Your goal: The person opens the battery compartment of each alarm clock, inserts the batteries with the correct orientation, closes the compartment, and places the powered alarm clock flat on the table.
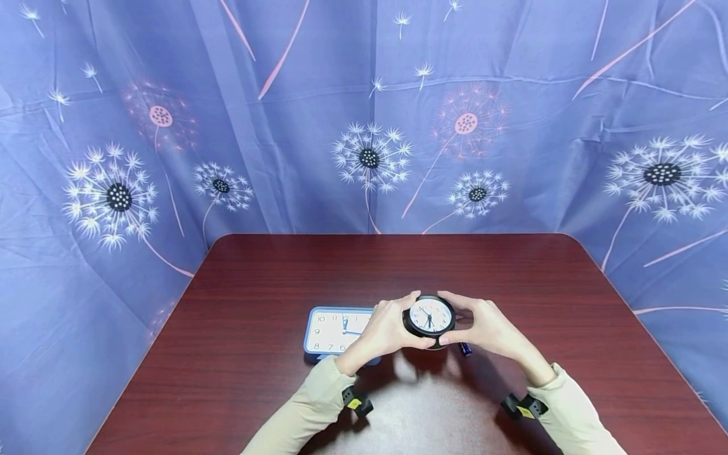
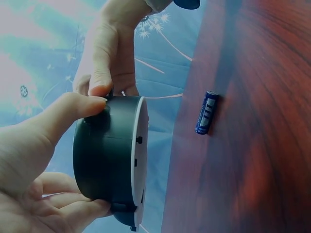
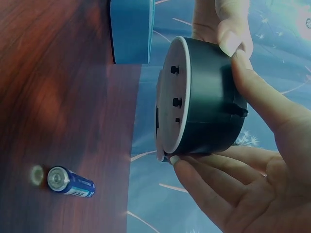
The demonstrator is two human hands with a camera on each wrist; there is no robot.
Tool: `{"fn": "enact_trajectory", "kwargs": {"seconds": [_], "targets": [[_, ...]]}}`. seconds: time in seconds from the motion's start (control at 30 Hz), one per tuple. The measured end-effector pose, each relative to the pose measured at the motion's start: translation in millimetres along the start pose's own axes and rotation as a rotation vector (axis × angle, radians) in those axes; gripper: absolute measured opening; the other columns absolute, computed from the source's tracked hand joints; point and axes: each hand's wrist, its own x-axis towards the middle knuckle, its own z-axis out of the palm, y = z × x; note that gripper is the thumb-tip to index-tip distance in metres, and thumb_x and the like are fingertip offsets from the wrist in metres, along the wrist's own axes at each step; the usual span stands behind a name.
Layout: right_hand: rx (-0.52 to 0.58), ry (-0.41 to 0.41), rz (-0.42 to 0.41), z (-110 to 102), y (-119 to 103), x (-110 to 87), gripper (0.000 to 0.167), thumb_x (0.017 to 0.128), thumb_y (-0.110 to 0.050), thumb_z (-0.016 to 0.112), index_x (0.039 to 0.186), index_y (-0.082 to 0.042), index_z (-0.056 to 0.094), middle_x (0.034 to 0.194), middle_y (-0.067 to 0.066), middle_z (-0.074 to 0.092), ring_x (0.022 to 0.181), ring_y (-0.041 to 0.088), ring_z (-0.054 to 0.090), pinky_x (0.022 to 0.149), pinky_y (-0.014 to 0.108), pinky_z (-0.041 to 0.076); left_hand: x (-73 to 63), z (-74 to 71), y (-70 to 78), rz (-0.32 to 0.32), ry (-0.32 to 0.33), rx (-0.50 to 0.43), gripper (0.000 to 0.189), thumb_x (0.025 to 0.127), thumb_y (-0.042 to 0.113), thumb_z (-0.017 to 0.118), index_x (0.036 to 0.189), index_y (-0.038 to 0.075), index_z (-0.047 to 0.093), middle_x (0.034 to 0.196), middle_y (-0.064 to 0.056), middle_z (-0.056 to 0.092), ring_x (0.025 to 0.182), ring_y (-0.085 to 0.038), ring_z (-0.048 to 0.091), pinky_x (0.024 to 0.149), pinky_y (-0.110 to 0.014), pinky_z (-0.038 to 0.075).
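Observation:
A round black alarm clock (image 1: pixel 430 316) with a white dial is held above the table between both hands, its face up toward the head camera. My left hand (image 1: pixel 390 325) grips its left side, thumb at the near edge and fingers at the far edge. On the opposite side my right hand (image 1: pixel 483 325) grips it the same way. Small black knobs (image 3: pixel 176 102) stick out of its pale back in the right wrist view. Below the clock a blue battery (image 2: pixel 207 112) lies on the table, partly hidden by the right hand in the head view.
A blue rectangular clock (image 1: pixel 332 332) with a white face stands on the table to the left, partly covered by the left hand. The dark red wooden table (image 1: pixel 256 272) reaches back to a blue curtain (image 1: pixel 307 158) with dandelion prints.

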Motion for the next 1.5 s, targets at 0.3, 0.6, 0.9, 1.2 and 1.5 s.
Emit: {"fn": "enact_trajectory", "kwargs": {"seconds": [0.3, 0.6, 0.9, 1.2, 1.5], "targets": [[0.172, -0.004, 0.011, 0, 7, -0.4, 0.074, 0.079, -0.019, 0.08, 0.141, 0.001, 0.045, 0.129, 0.022, 0.061, 0.11, 0.031, 0.065, 0.085, 0.031, 0.056, 0.1, -1.6, -2.1, -0.012, 0.018, -0.017, 0.086, 0.065, 0.042, 0.085, 0.136, 0.005, 0.054, 0.124, -0.011, 0.067, 0.109, -0.024, 0.066, 0.087, -0.033, 0.052], [0.241, 0.076, 0.113, 2, 10, 1.0, 0.043, 0.097, -0.019, 0.058, 0.134, 0.002, 0.053, 0.128, 0.025, 0.06, 0.101, 0.004, 0.066, 0.083, 0.021, 0.054, -0.2, -2.6, -4.3, -0.016, 0.048, -0.034, 0.084, 0.065, 0.042, 0.084, 0.134, 0.003, 0.056, 0.121, -0.011, 0.068, 0.106, -0.023, 0.067, 0.085, -0.031, 0.053], [0.358, 0.096, 0.221, 7, 18, 2.0, 0.046, 0.101, -0.022, 0.052, 0.131, 0.012, 0.05, 0.125, 0.034, 0.057, 0.093, -0.002, 0.065, 0.081, 0.026, 0.056, 1.2, -4.2, -4.7, -0.037, 0.071, -0.061, 0.085, 0.065, 0.041, 0.084, 0.135, 0.002, 0.055, 0.127, -0.01, 0.065, 0.108, -0.024, 0.066, 0.087, -0.035, 0.052], [0.52, 0.063, 0.307, 15, 17, 3.8, 0.054, 0.105, -0.028, 0.04, 0.137, 0.016, 0.039, 0.124, 0.032, 0.057, 0.094, 0.0, 0.066, 0.084, 0.028, 0.056, -0.3, -4.6, -4.8, -0.046, 0.071, -0.074, 0.086, 0.064, 0.04, 0.085, 0.135, 0.002, 0.055, 0.128, -0.011, 0.064, 0.107, -0.023, 0.066, 0.086, -0.033, 0.052], [0.579, 0.052, 0.347, 18, 18, 3.0, 0.054, 0.105, -0.028, 0.041, 0.138, 0.014, 0.036, 0.111, 0.013, 0.064, 0.09, 0.002, 0.066, 0.082, 0.027, 0.056, 0.4, -0.8, -6.7, -0.037, 0.098, -0.081, 0.085, 0.065, 0.04, 0.085, 0.135, 0.003, 0.056, 0.125, -0.009, 0.066, 0.106, -0.022, 0.067, 0.084, -0.032, 0.053]]}}
